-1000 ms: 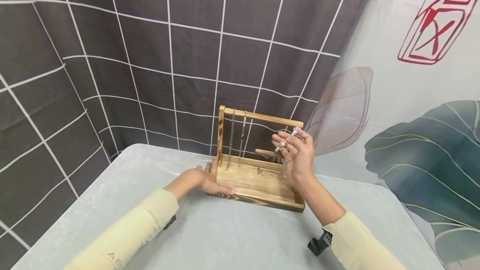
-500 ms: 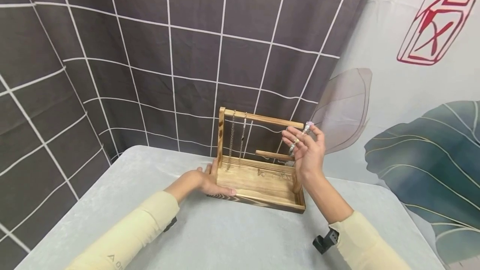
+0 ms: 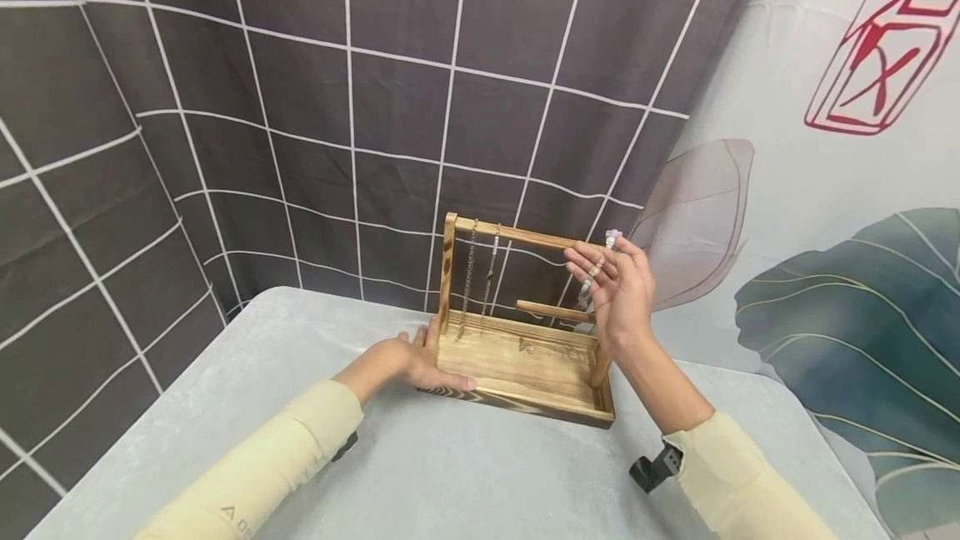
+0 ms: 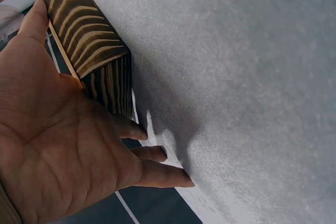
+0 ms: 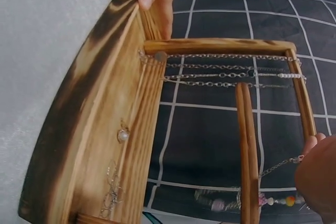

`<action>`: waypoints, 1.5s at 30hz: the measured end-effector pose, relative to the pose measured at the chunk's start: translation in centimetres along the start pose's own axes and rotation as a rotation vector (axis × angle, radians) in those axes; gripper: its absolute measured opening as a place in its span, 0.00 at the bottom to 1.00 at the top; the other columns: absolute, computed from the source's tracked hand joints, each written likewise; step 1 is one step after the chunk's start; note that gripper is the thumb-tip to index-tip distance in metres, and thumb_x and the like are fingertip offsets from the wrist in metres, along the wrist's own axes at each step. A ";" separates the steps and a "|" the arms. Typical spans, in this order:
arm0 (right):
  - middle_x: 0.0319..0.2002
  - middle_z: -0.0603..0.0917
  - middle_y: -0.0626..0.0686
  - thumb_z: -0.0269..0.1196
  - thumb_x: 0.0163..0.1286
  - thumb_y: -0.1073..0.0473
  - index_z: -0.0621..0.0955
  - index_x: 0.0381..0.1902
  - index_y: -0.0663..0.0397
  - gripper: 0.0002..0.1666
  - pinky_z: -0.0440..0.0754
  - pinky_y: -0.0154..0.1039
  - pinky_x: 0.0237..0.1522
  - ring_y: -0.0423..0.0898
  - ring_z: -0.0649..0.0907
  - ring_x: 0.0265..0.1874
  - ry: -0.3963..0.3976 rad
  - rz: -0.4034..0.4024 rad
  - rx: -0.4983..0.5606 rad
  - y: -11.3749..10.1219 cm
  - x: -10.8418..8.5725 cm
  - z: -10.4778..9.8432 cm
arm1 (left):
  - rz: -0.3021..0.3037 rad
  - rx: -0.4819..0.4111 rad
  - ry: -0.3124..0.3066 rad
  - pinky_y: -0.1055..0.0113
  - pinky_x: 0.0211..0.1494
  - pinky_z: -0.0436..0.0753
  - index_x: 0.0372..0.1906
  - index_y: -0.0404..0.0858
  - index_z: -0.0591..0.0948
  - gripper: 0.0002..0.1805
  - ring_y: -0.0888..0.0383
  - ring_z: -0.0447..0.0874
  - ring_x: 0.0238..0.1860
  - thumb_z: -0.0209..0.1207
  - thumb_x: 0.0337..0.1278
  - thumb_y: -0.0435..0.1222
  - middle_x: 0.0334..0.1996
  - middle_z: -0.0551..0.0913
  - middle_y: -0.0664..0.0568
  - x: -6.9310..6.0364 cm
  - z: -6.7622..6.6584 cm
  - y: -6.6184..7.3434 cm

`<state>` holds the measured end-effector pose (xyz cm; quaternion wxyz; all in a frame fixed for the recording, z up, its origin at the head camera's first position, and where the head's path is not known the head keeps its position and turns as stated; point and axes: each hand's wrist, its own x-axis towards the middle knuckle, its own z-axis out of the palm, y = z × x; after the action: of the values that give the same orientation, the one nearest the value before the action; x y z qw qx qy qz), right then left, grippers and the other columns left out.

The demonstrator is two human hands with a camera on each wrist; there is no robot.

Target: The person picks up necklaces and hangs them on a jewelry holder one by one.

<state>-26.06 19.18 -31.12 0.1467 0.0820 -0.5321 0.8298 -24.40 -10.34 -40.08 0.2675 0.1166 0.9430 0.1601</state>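
Note:
A wooden jewelry stand (image 3: 525,365) with a shallow tray base stands on the table. My left hand (image 3: 420,363) holds its left front corner, thumb over the front rim and fingers along the side; in the left wrist view the hand (image 4: 68,140) lies against the striped wood (image 4: 89,30). At the upper bar's right end, my right hand (image 3: 622,290) pinches a beaded bracelet (image 3: 596,271) between thumb and finger, the beads hanging down across the palm side. The right wrist view has its chain (image 5: 278,166) and coloured beads (image 5: 270,201) near the lower bar (image 5: 247,145).
Two chain necklaces (image 3: 468,273) (image 3: 491,273) hang from the left of the upper bar (image 3: 525,236). Small earrings (image 3: 527,346) lie in the tray. A pale cloth (image 3: 480,473) covers the table. Behind stands a dark gridded curtain (image 3: 390,107).
My right hand has moved right with the bracelet, from before the upper bar to its right end, then slightly up. My left hand stays on the stand's corner.

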 end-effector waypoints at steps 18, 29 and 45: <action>0.47 0.97 0.46 0.38 0.97 0.42 0.71 0.73 0.56 0.28 0.94 0.38 0.61 0.44 0.97 0.50 -0.100 0.075 -0.067 0.0 0.5 1.7 | -0.009 0.009 -0.006 0.24 0.92 0.50 0.92 0.33 0.28 0.79 0.21 0.38 0.92 0.52 0.65 0.83 0.93 0.37 0.27 0.0 0.0 0.2; 0.44 0.97 0.49 0.41 0.96 0.48 0.71 0.73 0.64 0.27 0.96 0.40 0.55 0.45 0.97 0.45 -0.132 0.075 -0.037 0.8 0.1 3.8 | -0.009 0.009 -0.008 0.24 0.92 0.50 0.92 0.32 0.28 0.80 0.21 0.39 0.92 0.53 0.64 0.83 0.93 0.38 0.27 0.1 0.0 0.2; 0.44 0.97 0.52 0.42 0.96 0.48 0.71 0.70 0.63 0.25 0.97 0.41 0.54 0.46 0.98 0.44 -0.194 0.116 -0.012 2.0 -0.5 6.1 | -0.013 0.011 0.007 0.27 0.93 0.50 0.92 0.31 0.30 0.79 0.21 0.40 0.92 0.53 0.65 0.83 0.92 0.41 0.25 0.2 0.2 0.1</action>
<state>-26.37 12.73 -30.43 0.0467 0.1301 -0.5524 0.8220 -24.43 -10.14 -40.25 0.2644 0.1113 0.9456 0.1536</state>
